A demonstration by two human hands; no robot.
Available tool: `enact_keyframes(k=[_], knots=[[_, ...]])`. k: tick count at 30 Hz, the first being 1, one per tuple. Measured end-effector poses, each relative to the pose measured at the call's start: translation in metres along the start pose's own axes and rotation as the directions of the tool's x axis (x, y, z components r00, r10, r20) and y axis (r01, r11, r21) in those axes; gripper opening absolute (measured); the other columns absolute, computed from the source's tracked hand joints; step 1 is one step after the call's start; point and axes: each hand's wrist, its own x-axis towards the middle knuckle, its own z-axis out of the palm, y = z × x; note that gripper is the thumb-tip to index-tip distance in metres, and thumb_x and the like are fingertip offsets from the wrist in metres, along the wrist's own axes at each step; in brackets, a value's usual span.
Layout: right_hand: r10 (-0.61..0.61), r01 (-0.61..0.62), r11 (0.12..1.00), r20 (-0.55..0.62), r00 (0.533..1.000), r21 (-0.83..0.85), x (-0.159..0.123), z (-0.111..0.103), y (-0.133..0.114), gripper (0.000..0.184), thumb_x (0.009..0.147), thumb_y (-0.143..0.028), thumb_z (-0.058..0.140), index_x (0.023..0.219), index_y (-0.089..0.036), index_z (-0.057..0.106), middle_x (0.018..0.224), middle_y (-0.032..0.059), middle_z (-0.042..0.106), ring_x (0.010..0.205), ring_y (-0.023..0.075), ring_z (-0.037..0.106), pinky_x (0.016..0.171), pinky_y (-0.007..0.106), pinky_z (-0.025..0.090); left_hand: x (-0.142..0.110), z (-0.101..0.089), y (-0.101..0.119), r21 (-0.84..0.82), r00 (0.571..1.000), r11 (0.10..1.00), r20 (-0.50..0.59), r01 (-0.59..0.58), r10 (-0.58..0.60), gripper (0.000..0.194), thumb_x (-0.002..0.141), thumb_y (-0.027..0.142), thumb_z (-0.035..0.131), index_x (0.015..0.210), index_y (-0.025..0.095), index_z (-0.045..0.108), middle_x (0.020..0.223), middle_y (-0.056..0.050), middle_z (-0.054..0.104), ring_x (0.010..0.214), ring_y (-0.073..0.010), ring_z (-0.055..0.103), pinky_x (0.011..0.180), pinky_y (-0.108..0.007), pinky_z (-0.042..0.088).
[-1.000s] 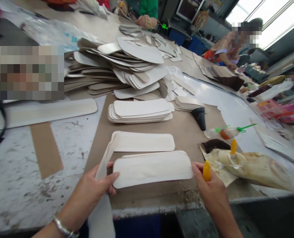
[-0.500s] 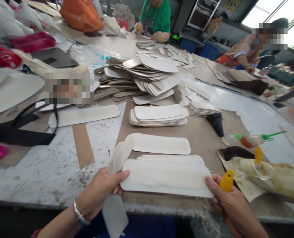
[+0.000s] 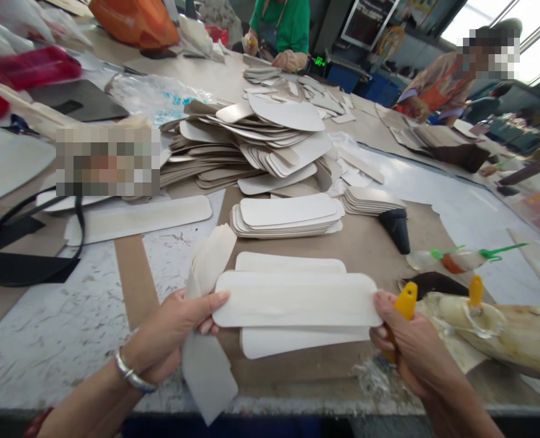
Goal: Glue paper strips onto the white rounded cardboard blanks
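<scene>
A long white rounded strip [image 3: 297, 299] is lifted just above the brown paper sheet [image 3: 370, 249], held at both ends. My left hand [image 3: 169, 331] pinches its left end and also grips several loose white strips [image 3: 208, 340] that hang over the table edge. My right hand [image 3: 411, 347] holds the strip's right end with the thumb while its fingers are wrapped round a yellow-tipped glue tool [image 3: 404, 307]. Two more white strips [image 3: 297, 340] lie flat under the lifted one.
A neat stack of strips [image 3: 288, 216] and a big loose heap of cut pieces [image 3: 252, 143] lie farther back. Glue bags with yellow nozzles [image 3: 502, 328], a black cone [image 3: 398, 228] and green-capped bottles [image 3: 461, 257] sit at right. Black straps [image 3: 24, 255] lie at left. Other people work across the table.
The strip has been raised off the pile and shifted slightly away from me, uncovering another strip beneath. My left hand's loose strips have swung up higher.
</scene>
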Motion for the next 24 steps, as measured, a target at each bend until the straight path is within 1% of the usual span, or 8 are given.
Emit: enact_keyframes(k=[3,5,7,10,13,16,20,24], knots=[[-0.18,0.187,0.981,-0.117,0.977,0.055,0.012,0.004,-0.018,0.042,0.059,-0.053,0.074,0.076,-0.018,0.058,0.055,-0.0062,0.045,0.041,0.0049,0.033,0.033,0.014,0.025,0.013,0.005,0.015,0.034,0.994,0.996,-0.066,-0.083,0.085,0.035,0.051,0.038,0.079,0.056,0.016,0.052,0.038,0.007,0.045,0.042,-0.0067,0.042,0.042,-0.016,0.034],[-0.21,0.226,0.97,-0.161,0.964,0.092,0.012,0.002,-0.02,0.042,0.062,-0.054,0.071,0.077,-0.017,0.061,0.058,-0.004,0.049,0.044,0.0064,0.041,0.035,0.015,0.032,0.019,0.002,0.013,0.077,0.979,0.987,-0.137,-0.143,0.152,0.037,0.054,0.039,0.077,0.074,0.016,0.057,0.038,0.009,0.045,0.043,-0.0077,0.043,0.043,-0.017,0.034],[-0.209,0.228,0.967,-0.155,0.966,0.116,0.004,0.002,-0.017,0.039,0.071,-0.056,0.064,0.073,-0.017,0.061,0.062,0.0001,0.055,0.053,0.0106,0.051,0.044,0.02,0.044,0.019,-0.004,0.002,0.159,0.965,0.975,-0.185,-0.155,0.184,0.044,0.057,0.044,0.075,0.086,0.016,0.056,0.038,0.01,0.045,0.042,-0.0076,0.043,0.042,-0.017,0.032],[-0.254,0.262,0.962,-0.107,0.961,0.077,-0.015,0.01,-0.005,0.044,0.08,-0.06,0.049,0.075,-0.018,0.061,0.074,0.0046,0.061,0.064,0.0143,0.057,0.053,0.023,0.049,0.011,-0.007,-0.023,0.321,0.986,0.944,-0.118,-0.076,0.12,0.042,0.063,0.051,0.067,0.082,0.016,0.055,0.036,0.009,0.044,0.04,-0.0095,0.045,0.043,-0.019,0.035],[-0.291,0.293,0.955,-0.035,0.956,0.052,-0.031,0.03,0.009,0.052,0.081,-0.066,0.04,0.075,-0.018,0.059,0.068,0.003,0.057,0.056,0.0126,0.052,0.042,0.02,0.042,0.003,-0.001,-0.041,0.4,0.999,0.917,-0.04,-0.009,0.027,0.037,0.066,0.049,0.061,0.079,0.015,0.057,0.033,0.01,0.041,0.036,-0.011,0.044,0.043,-0.024,0.039],[-0.349,0.346,0.934,0.017,0.937,0.095,-0.04,0.052,0.027,0.053,0.083,-0.065,0.036,0.071,-0.018,0.056,0.066,0.0014,0.053,0.054,0.0122,0.051,0.042,0.02,0.041,0.002,0.009,-0.046,0.397,1.0,0.918,-0.016,-0.006,0.014,0.029,0.064,0.043,0.061,0.074,0.017,0.056,0.033,0.01,0.042,0.035,-0.0115,0.043,0.045,-0.026,0.042],[-0.415,0.403,0.907,0.09,0.906,0.119,-0.041,0.068,0.051,0.043,0.087,-0.056,0.04,0.074,-0.018,0.056,0.074,0.0012,0.055,0.057,0.0119,0.054,0.051,0.024,0.045,0.004,0.012,-0.047,0.474,0.998,0.879,0.033,-0.063,0.053,0.017,0.066,0.035,0.055,0.06,0.02,0.05,0.032,0.006,0.049,0.037,-0.0138,0.048,0.049,-0.027,0.042],[-0.289,0.307,0.949,0.196,0.937,-0.07,-0.044,0.067,0.056,0.029,0.079,-0.047,0.06,0.079,-0.018,0.056,0.065,0.0003,0.06,0.057,0.0155,0.059,0.055,0.027,0.049,0.005,0.009,-0.049,0.49,0.994,0.865,0.069,-0.11,0.087,0.016,0.067,0.031,0.053,0.054,0.021,0.048,0.033,0.004,0.051,0.038,-0.0144,0.05,0.049,-0.026,0.039]])
